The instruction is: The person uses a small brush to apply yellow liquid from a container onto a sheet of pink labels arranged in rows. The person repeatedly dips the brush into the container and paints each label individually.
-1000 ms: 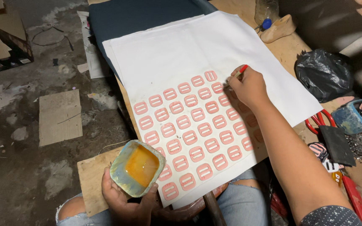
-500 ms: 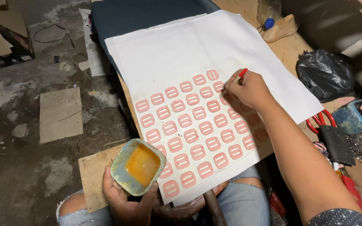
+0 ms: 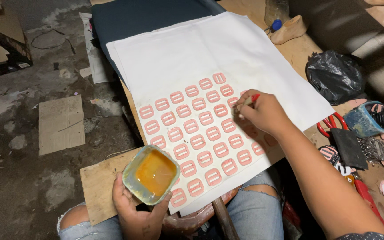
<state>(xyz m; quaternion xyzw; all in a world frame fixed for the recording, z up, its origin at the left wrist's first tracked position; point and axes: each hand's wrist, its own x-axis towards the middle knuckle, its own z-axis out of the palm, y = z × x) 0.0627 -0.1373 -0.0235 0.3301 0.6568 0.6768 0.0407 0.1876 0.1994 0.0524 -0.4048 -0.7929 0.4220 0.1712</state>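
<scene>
Since the earlier frame the bowl (image 3: pixel 151 174) sits tilted the same way at near left, the left hand (image 3: pixel 136 212) with fingers wrapped under it; its rim is smeared, its glue glossy orange. The right hand (image 3: pixel 263 113) has slid slightly nearer, fingers pinching a red-tipped brush (image 3: pixel 250 100) over flat pink slotted pieces (image 3: pixel 198 143) rowed on smooth white paper (image 3: pixel 210 58) atop the counter (image 3: pixel 301 51).

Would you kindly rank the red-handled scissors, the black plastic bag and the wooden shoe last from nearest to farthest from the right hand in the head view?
Measured from the right hand:
1. Red-handled scissors, just to its right on the table.
2. Black plastic bag, up and to the right.
3. Wooden shoe last, farthest, at the table's far edge.
</scene>
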